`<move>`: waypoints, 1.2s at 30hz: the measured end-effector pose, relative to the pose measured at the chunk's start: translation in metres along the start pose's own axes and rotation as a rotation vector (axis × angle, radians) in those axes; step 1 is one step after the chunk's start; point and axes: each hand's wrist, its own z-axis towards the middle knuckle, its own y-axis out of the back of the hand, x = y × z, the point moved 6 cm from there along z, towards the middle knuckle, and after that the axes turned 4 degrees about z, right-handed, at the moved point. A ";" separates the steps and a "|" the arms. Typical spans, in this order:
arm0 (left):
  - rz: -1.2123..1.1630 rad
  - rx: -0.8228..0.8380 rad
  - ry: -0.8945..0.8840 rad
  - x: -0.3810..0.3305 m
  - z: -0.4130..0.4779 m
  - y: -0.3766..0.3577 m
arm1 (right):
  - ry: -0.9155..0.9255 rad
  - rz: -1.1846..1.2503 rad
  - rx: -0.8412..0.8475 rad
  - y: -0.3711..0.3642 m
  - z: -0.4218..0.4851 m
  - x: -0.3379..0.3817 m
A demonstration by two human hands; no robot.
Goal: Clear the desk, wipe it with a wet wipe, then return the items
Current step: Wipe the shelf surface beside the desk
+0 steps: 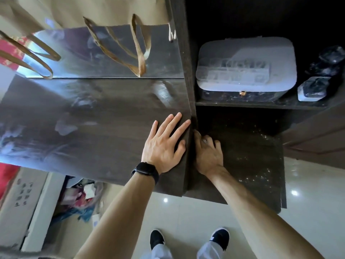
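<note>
Left hand (165, 144): flat on desk (93, 139), fingers straight and spread, holding nothing.
Right hand (207, 156): just right of and below the left, on the shelf (252, 146); fingers curled into the corner under the desk edge. Whether it holds a wipe, cannot tell.
Step (judged): working the edge seam. Brace with the left palm, draw grit outward in one direction.
Desk look: dark woodgrain, dusty smears, glare; spreads left of and beyond the left hand.
Bags (112, 14): beyond the left fingertips, handles draped on the desk; not cleared.
</note>
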 end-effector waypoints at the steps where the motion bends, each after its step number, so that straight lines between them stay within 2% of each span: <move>1: -0.005 -0.008 0.007 0.000 0.000 0.000 | -0.013 -0.001 -0.004 0.001 0.001 0.000; 9: -0.032 -0.066 0.016 0.001 0.001 0.002 | -0.170 0.050 -0.033 0.005 0.009 -0.009; 15: -0.051 -0.072 0.011 0.002 0.003 0.002 | -0.156 -0.055 -0.047 0.015 0.015 -0.008; 20: -0.054 -0.076 0.006 0.002 0.004 0.003 | -0.067 -0.208 0.075 0.019 0.025 -0.008; 27: -0.033 -0.040 0.007 0.001 0.004 0.005 | -0.037 -0.233 0.184 0.019 0.014 -0.008; 32: -0.028 -0.009 0.015 0.002 0.004 0.005 | -0.028 -0.201 0.110 0.007 -0.017 -0.011; 36: -0.032 -0.013 0.006 0.002 0.005 0.004 | -0.067 -0.200 0.046 0.002 -0.001 -0.015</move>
